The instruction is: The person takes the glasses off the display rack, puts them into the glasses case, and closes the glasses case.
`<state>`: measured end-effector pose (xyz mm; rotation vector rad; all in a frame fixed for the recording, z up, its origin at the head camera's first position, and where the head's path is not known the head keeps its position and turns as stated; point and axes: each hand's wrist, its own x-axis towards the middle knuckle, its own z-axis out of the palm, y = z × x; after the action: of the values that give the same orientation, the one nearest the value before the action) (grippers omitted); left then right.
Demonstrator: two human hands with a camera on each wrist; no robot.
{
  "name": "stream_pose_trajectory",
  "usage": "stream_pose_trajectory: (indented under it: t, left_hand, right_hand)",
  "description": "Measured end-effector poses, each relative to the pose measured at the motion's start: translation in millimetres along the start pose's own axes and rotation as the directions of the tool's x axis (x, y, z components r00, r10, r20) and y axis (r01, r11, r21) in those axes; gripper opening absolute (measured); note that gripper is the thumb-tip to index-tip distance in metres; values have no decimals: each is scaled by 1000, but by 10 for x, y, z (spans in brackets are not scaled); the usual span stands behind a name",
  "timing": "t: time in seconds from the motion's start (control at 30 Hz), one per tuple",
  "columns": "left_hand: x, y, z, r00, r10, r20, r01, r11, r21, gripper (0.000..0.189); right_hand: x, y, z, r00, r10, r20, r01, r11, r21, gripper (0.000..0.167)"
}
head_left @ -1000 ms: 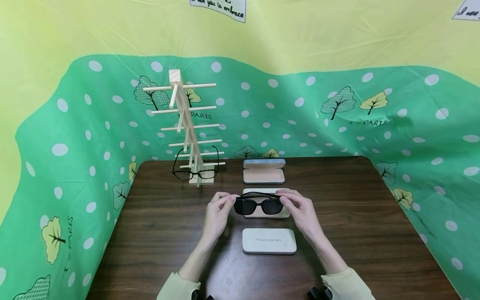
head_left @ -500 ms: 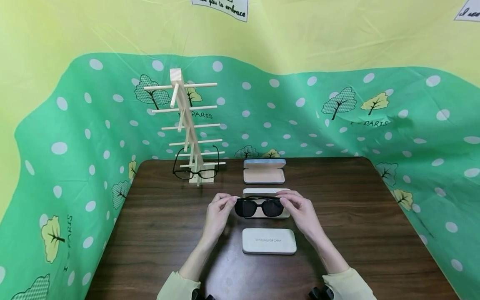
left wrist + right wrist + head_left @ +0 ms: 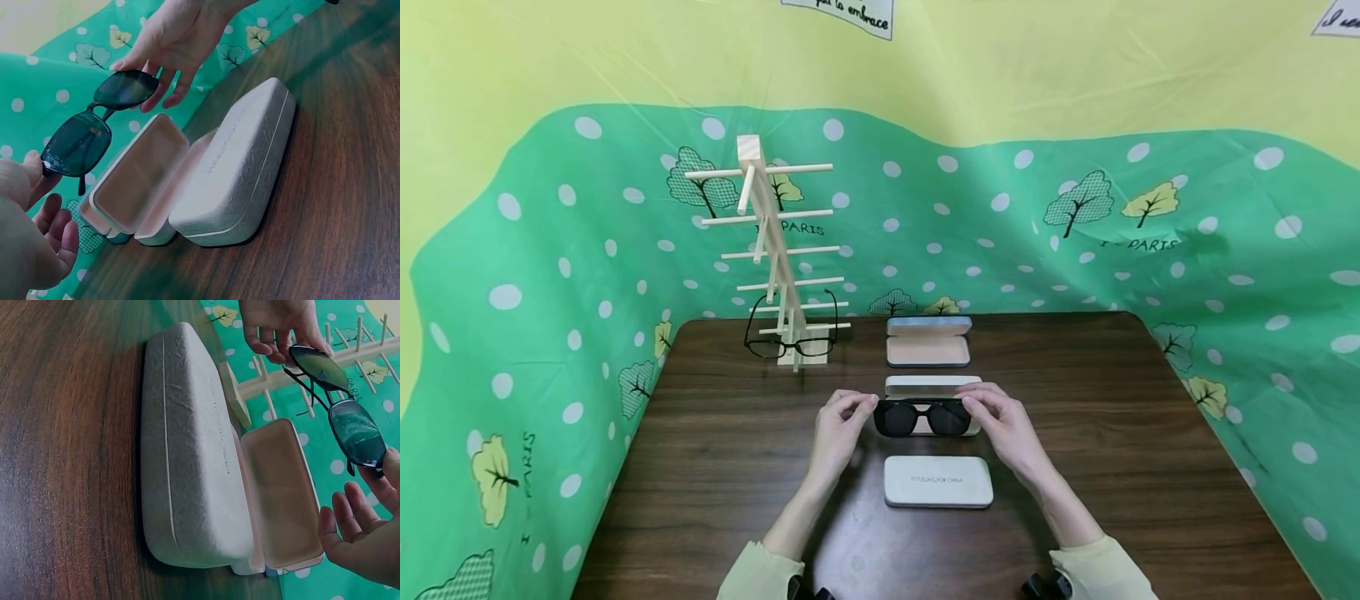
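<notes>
Black sunglasses (image 3: 922, 417) with dark lenses are held up between both hands, above an open glasses case (image 3: 922, 385) with a pale lining. My left hand (image 3: 841, 429) pinches one outer corner of the frame between thumb and index finger. At the opposite corner my right hand (image 3: 1003, 423) pinches in the same way. In the left wrist view the sunglasses (image 3: 100, 125) hang over the open case (image 3: 140, 178), with the other fingers of both hands off the frame. A closed white case (image 3: 937, 482) with printed lettering lies nearer to me.
Farther back stands another open case (image 3: 927, 351). At the back left a wooden peg rack (image 3: 771, 225) rises from the dark wooden table (image 3: 1112, 450), with clear black-rimmed eyeglasses (image 3: 792, 348) hanging low on it. Patterned green cloth (image 3: 985, 217) hangs behind the table.
The sunglasses have tilted so their lenses face me more squarely, and have dropped slightly toward me. Both hands keep their pinch. The cases and rack stay where they were.
</notes>
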<state>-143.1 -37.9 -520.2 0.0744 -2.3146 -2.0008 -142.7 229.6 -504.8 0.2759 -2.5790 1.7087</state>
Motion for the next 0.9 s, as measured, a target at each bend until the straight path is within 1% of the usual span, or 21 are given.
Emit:
stream_pose_trajectory:
  t: [0.1,0.23,0.5,0.6,0.77,0.9]
  left_hand:
    - [1,-7,-1,1000,-12,11,12,999,38,18]
    - [10,-33,9,1000,-7,22,5,997,75,18]
    - [35,-93,40,999,-5,43,0,992,127,20]
    - [47,-111,44,998,9,56,-17,990,143,21]
    - [70,-143,40,996,45,77,-57,985,162,15]
    - [90,-164,43,994,46,101,-62,984,167,16]
  right_hand:
    - [-10,4,2,1000,-1,-2,1,1000,-1,23]
    - [-26,0,4,1000,13,-13,-13,1000,-17,23]
    - [-34,18,6,996,77,-48,-79,996,-44,25]
    - [-23,37,3,993,102,-53,-104,993,-55,27]
    - [-9,67,-4,986,157,-61,-162,984,-71,30]
    - [4,88,-18,978,197,-74,-202,977,-72,32]
